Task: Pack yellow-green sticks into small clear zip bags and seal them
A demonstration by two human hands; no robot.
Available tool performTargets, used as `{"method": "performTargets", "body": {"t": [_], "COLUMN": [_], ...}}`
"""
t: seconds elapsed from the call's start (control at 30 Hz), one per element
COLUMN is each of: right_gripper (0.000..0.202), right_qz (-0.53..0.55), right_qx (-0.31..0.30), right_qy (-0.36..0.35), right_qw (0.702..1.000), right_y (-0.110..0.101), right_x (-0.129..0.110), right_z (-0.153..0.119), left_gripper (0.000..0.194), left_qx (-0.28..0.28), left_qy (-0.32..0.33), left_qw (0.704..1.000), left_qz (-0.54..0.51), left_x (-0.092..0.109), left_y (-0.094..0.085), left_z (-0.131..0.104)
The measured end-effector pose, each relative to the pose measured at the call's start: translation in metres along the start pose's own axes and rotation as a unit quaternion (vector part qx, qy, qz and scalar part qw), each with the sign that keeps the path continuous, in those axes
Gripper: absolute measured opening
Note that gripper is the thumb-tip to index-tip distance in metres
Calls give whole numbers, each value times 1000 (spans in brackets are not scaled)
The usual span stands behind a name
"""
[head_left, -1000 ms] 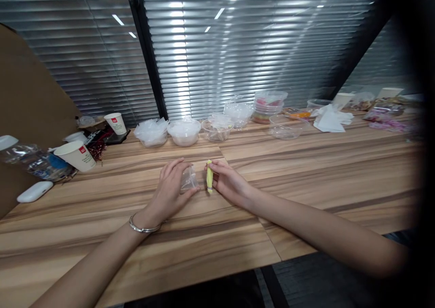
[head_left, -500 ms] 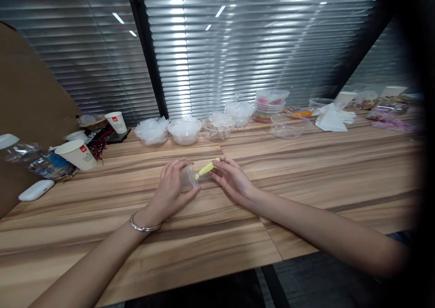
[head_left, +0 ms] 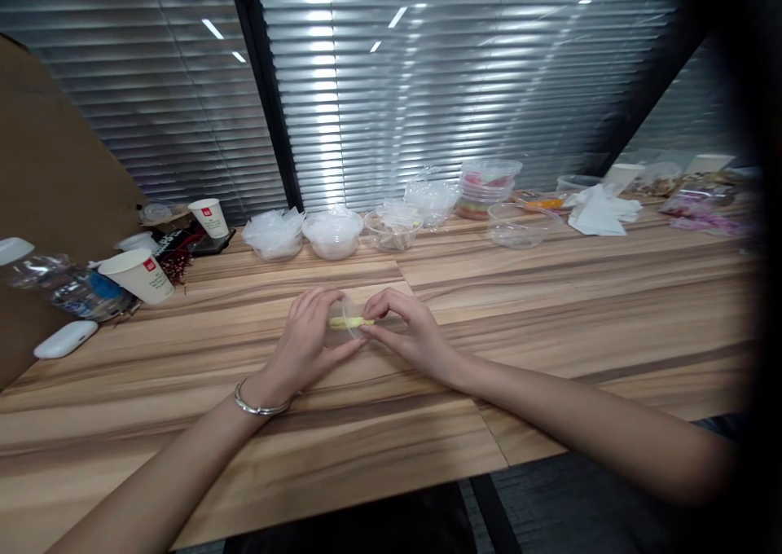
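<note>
My left hand, with a silver bracelet at the wrist, is closed round a small clear plastic bag above the wooden table. A slim yellow item lies partly inside the bag's opening, its right end sticking out. The thumb and fingers of my right hand pinch that right end. Both hands are close together, the fingertips almost touching at the bag's mouth. What the yellow item is cannot be made out.
Wrapped clear bowls stand along the back of the table, with stacked tubs and white tissues further right. Paper cups, a plastic bottle and a white case are at the left.
My right hand has moved slightly left and turned, bringing the yellow item level and partly into the bag. My left hand has barely moved.
</note>
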State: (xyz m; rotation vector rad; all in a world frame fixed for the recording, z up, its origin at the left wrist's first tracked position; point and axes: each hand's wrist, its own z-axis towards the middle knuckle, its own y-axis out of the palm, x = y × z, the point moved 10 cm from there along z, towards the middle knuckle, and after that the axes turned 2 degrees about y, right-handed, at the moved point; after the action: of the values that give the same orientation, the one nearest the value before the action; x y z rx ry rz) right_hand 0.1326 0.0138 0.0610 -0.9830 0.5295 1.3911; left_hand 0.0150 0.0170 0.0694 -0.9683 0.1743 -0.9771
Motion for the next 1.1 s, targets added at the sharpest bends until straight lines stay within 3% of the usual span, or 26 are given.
{"method": "performTargets", "body": {"t": [0.23,0.37,0.53,0.67,0.83,0.93,1.0,1.1], "right_gripper": [10,3,13,14,13,12,11,12], "right_qz": [-86,-148,-205,-202,-183,-148,-104,-43], "right_qx": [11,9,-11,-23,-27,-20,-25,-41], "right_qy": [-46,-71,-90,-95,-95,-75,-44,13], "right_qw": [995,986,975,974,978,986,993,998], "right_y": [-4,-3,2,4,5,3,3,5], "right_x": [-13,-15,-13,-12,-17,-16,-8,10], "right_z": [-2,-3,-2,-1,-3,-2,0,3], "left_gripper": [57,54,54,57,57,59,57,34], "left_qx": [-97,-73,-23,-17,-112,-127,-124,-106], "left_qy": [29,23,11,-4,28,22,2,-73], "left_qw": [993,995,999,999,987,982,976,961], "left_qz": [-60,-57,-41,-49,-112,-141,-177,-247], "left_x": [8,8,3,-1,11,13,9,-7], "left_y": [16,10,4,2,15,15,14,15], "left_z": [-7,-5,-1,0,-2,-2,-2,-2]}}
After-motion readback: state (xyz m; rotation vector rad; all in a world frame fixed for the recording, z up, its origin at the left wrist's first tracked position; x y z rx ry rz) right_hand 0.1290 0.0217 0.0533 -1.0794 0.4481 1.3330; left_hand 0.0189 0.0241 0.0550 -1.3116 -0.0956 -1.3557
